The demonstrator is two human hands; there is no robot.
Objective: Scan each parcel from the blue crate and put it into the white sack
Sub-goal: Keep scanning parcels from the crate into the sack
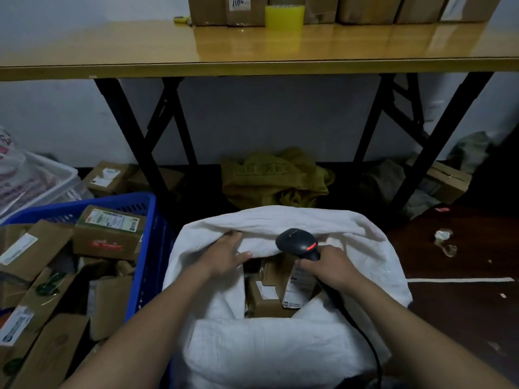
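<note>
parcels [109,234] – small brown cardboard boxes with white labels. likely light and stiff, so grab across 2 opposite faces and keep the label showing. most are piled in the blue crate [148,262], lower left; a few are already in the white sack [280,346], bottom centre. left hand [224,254] pinches the soft sack rim, right hand [334,268] grips the scanner [297,242] – at the sack mouth.

A small parcel-dispatch room: labelled cardboard parcels [109,234] fill a blue crate [146,203] and spill onto the floor [463,304]. More boxes [365,9] line a folding bench [252,51] beside packing tape [284,16]; a corded scanner [297,242] is poised over a white sack [280,346].
</note>
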